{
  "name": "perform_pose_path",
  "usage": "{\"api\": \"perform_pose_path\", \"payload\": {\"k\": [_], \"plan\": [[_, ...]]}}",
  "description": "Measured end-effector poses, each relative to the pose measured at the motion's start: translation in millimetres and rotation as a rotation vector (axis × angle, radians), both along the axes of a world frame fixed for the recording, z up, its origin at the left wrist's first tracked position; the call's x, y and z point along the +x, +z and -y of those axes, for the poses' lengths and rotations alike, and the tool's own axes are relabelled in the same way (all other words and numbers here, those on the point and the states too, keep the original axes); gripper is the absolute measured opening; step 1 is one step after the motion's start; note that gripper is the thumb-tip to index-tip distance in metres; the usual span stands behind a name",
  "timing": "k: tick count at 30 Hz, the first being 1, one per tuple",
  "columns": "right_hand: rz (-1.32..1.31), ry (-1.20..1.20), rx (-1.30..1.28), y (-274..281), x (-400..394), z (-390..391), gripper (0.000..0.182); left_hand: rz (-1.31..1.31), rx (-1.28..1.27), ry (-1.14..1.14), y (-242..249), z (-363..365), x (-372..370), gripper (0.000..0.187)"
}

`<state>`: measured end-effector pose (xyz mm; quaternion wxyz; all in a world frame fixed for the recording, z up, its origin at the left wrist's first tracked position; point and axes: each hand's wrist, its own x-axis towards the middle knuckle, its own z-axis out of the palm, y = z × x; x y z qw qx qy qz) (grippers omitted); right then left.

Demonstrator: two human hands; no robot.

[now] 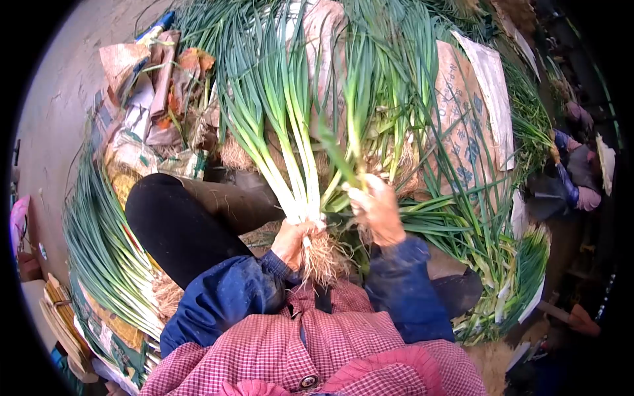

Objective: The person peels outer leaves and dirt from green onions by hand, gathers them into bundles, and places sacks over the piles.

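Note:
My left hand (294,241) is closed around the white lower stems of a bunch of green onions (300,158), in front of my body. Their stringy roots (320,257) hang below the fist, and the long green leaves fan out away from me. To the right of the bunch, my right hand (378,208) has its fingers pinched on a green leaf (338,153), which is smeared by motion. Part of the pinch is hidden behind the fingers.
More green onions (109,244) lie in a pile on my left. Loose, partly yellowed stalks (489,264) are heaped on my right. Printed sacks (459,112) lie ahead, and crumpled bags (155,99) sit at the far left. Another person (581,165) is at the right edge.

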<state>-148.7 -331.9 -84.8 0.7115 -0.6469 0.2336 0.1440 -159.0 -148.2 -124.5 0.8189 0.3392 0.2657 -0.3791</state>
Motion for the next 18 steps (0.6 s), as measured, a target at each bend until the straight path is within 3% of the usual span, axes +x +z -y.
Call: {"api": "perform_pose_path", "payload": {"k": [2, 5, 6, 8, 10, 11, 13, 15, 16, 18], "plan": [[0.13, -0.198, 0.158, 24.1, -41.9, 17.1, 0.026, 0.042, 0.003, 0.004, -4.7, 1.1, -0.8, 0.022], [0.284, -0.555, -0.207, 48.3, -112.2, 86.0, 0.032, -0.022, -0.074, -0.042, -1.5, -2.4, 1.7, 0.025], [0.321, -0.648, -0.267, 48.0, -140.7, 124.5, 0.037, -0.057, -0.234, -0.001, -8.6, -7.3, 0.8, 0.029], [-0.022, -0.403, -1.196, 61.8, -172.3, 160.1, 0.051, -0.13, -0.416, 0.061, 0.1, -6.6, 2.6, 0.027], [-0.341, -0.293, -1.53, 78.4, -162.0, 137.0, 0.056, -0.181, -0.568, 0.073, 4.1, -7.0, 2.1, 0.028], [-0.255, -0.239, -1.447, 73.5, -144.7, 123.2, 0.054, -0.174, -0.64, 0.076, 0.1, -5.6, -0.2, 0.029], [0.039, -0.126, -0.648, 45.1, -87.1, 79.4, 0.05, -0.158, -0.682, 0.052, 5.9, -6.9, -3.2, 0.03], [0.116, 0.077, 0.045, 7.9, -32.7, 36.2, 0.046, -0.159, -0.778, 0.004, 24.1, -4.3, -5.1, 0.03], [0.103, 0.17, 0.273, -15.4, -14.6, 17.1, 0.045, -0.179, -0.685, -0.05, 21.9, -7.6, -7.3, 0.03], [-0.024, 0.126, 0.421, -43.7, 5.9, -13.1, 0.043, -0.16, -0.402, -0.049, -10.7, -19.2, -13.7, 0.033]]}}
